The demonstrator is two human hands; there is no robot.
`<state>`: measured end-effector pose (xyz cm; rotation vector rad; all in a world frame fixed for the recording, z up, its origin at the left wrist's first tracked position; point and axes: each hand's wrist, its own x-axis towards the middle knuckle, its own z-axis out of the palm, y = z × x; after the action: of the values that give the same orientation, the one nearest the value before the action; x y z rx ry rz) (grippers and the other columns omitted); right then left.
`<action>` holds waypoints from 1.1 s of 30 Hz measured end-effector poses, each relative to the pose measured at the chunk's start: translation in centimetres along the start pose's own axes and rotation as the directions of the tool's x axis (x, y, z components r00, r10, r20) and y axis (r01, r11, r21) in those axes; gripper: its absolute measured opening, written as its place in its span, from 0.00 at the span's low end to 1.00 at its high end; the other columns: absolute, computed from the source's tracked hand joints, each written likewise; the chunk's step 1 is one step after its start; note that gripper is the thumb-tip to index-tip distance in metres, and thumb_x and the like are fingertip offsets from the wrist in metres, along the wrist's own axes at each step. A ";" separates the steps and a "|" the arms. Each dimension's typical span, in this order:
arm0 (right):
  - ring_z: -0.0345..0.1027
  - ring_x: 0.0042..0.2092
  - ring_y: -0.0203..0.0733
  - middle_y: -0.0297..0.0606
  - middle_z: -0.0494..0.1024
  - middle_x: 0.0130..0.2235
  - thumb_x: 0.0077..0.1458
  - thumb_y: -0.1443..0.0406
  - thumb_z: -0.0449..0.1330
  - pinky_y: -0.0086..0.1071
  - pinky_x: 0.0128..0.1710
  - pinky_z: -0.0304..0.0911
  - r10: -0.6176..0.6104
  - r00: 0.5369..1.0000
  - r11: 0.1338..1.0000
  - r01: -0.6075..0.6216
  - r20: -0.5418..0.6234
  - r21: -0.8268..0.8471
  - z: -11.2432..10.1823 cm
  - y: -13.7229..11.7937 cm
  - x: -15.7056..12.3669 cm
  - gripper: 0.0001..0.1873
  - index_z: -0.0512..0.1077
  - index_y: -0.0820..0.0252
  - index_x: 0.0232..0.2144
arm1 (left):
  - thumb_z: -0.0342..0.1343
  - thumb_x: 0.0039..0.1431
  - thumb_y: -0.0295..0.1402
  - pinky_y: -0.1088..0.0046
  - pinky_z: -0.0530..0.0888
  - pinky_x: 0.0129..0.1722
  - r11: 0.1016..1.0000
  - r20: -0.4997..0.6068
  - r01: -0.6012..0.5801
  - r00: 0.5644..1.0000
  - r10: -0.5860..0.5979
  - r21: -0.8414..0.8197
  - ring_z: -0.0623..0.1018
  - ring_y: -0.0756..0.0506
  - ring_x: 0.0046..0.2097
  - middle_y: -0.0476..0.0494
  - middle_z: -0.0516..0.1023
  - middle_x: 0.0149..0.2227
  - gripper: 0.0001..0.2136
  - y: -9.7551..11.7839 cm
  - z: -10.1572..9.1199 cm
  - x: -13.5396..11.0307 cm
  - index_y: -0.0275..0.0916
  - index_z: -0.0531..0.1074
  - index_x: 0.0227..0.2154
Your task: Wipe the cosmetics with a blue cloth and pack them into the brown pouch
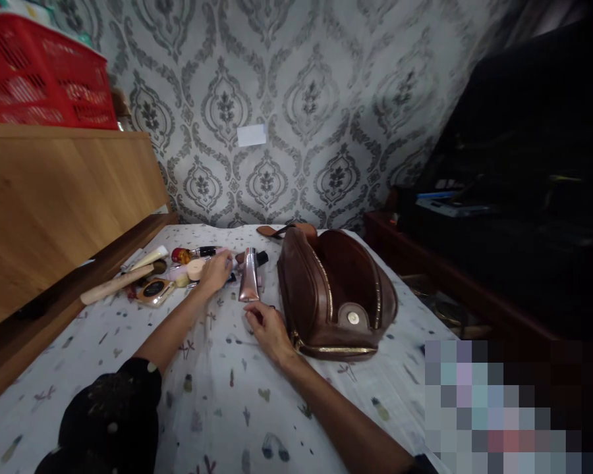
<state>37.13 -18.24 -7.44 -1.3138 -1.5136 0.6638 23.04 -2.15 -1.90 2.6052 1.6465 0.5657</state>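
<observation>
Black sleeve [111, 421] nearest; left hand [216, 273] among cosmetics [154, 289], its grip hidden. From the right hand [271, 332], a pink tube [250, 280] is at eleven o'clock, brown bag [296, 283] at two; whether that curled grip holds anything, I cannot tell. Seemingly handling cosmetics; next likely calls for a light pinch.

Saw patterned grey wallpaper [309, 99] behind, with a small white slip [252, 135] on it. Noted a wooden panel [59, 197] at left, a dark ledge [425, 263] at right, and dim light.
</observation>
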 end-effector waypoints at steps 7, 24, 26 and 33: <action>0.69 0.32 0.39 0.34 0.77 0.30 0.55 0.68 0.55 0.30 0.38 0.64 0.031 0.999 1.000 -0.031 -0.005 0.004 0.1 -0.2 -0.1 0.11 0.77 0.60 0.36 | 0.54 0.59 0.32 0.62 0.73 0.51 0.982 0.238 0.064 0.966 -0.106 0.177 0.77 0.34 0.55 0.29 0.79 0.52 0.14 1.1 0.5 5.0 0.37 0.78 0.45; 0.70 0.32 0.39 0.33 0.79 0.31 0.54 0.72 0.56 0.29 0.38 0.65 -0.006 0.998 1.000 0.005 -0.056 -0.025 0.4 0.1 0.0 0.11 0.77 0.56 0.35 | 0.52 0.63 0.40 0.71 0.73 0.43 0.962 0.303 0.057 0.943 -0.141 0.268 0.79 0.38 0.52 0.38 0.81 0.51 0.14 1.4 -1.6 5.2 0.42 0.78 0.46; 0.68 0.31 0.38 0.32 0.78 0.29 0.54 0.72 0.55 0.29 0.37 0.65 -0.017 0.998 1.000 0.016 -0.059 -0.017 0.4 0.2 0.0 0.11 0.77 0.57 0.35 | 0.54 0.63 0.40 0.71 0.73 0.45 0.966 0.301 0.049 0.945 -0.127 0.256 0.78 0.39 0.54 0.41 0.80 0.52 0.13 1.4 -1.4 4.8 0.44 0.77 0.46; 0.66 0.28 0.37 0.32 0.77 0.30 0.53 0.70 0.55 0.28 0.33 0.63 -0.008 0.999 1.000 0.007 -0.053 -0.022 0.4 0.1 -0.1 0.12 0.77 0.57 0.35 | 0.59 0.65 0.39 0.57 0.77 0.49 0.958 0.333 0.113 0.921 -0.200 0.264 0.77 0.40 0.51 0.37 0.75 0.53 0.17 1.9 -0.3 5.8 0.37 0.72 0.52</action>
<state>36.78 -18.18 -7.75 -1.3320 -1.4862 0.6046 26.80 1.98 0.49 2.4909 1.8662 -0.1213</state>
